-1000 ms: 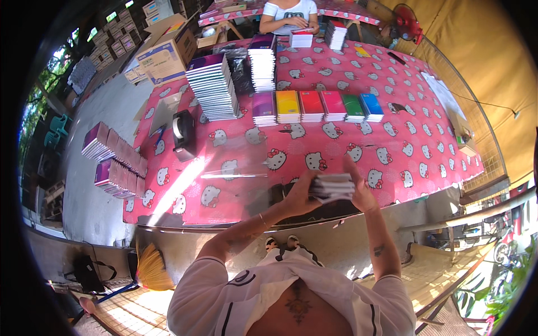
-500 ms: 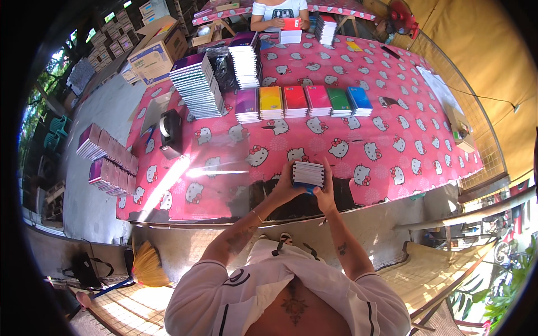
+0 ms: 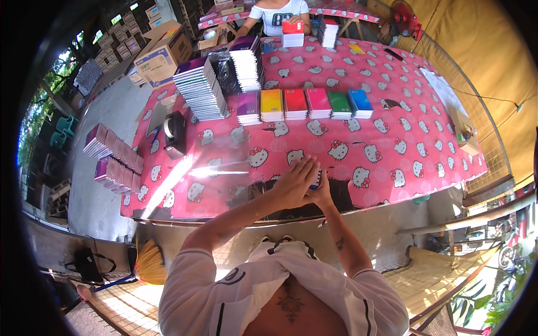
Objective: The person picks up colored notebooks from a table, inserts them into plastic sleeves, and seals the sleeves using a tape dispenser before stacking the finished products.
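My left hand (image 3: pixel 291 182) and my right hand (image 3: pixel 321 190) are pressed together around a small stack of notebooks (image 3: pixel 316 178); only its blue and white edge shows between the fingers. The hands hover over the near edge of a table with a pink patterned cloth (image 3: pixel 392 134). A clear plastic sheet (image 3: pixel 224 159) lies on the cloth just left of my hands. Farther back stands a row of notebook stacks in purple, yellow, red, pink, green and blue (image 3: pixel 302 103).
A black tape dispenser (image 3: pixel 175 133) sits at the table's left. Tall notebook piles (image 3: pixel 202 89) stand at the back left, more stacks (image 3: pixel 112 157) on the floor at left. Cardboard boxes (image 3: pixel 162 53) are behind. Another person (image 3: pixel 277 14) sits at the far end holding a red stack.
My hands carried the stack from the right toward the middle of the near edge and drew it closer to me. The left hand now covers most of it.
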Motion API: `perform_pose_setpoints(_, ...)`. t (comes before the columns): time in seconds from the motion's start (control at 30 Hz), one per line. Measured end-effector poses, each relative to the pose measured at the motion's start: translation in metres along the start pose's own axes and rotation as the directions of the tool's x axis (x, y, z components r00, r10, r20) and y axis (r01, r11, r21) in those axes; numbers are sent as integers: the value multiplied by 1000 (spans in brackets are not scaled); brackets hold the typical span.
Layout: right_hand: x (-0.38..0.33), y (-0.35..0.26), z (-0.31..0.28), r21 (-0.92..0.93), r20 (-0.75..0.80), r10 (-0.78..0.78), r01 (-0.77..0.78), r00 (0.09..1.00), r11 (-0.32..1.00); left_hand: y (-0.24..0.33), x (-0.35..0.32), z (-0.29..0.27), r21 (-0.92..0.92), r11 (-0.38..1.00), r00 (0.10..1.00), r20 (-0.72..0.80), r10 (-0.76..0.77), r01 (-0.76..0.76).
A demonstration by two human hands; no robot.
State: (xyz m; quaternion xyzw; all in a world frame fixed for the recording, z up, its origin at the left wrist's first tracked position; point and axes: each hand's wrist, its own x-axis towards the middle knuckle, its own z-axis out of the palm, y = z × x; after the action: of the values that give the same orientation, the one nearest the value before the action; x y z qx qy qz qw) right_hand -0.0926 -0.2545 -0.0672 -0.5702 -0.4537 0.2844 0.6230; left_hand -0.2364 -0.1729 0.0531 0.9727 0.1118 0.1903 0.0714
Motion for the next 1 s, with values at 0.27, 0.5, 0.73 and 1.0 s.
perform_pose_setpoints(0.27,12,11,-3,-96,125,-19,31,992,995,-38,10,1,-94,983,921,373,-112,158)
perform_pose_setpoints(0.5,1,-62,74,430,352,342,-475,871,768,-74,-115,-33,-755,310,539,68,-840,578)
perform_pose_setpoints(0.73,30,-46,213,125,427,628,-730,651,671,-178,-248,-29,-703,97,322,194,-927,704)
perform_pose_setpoints(1.0,72,-45,251,-318,224,657,-584,720,747,-227,-227,-48,-361,222,284,130,-950,906)
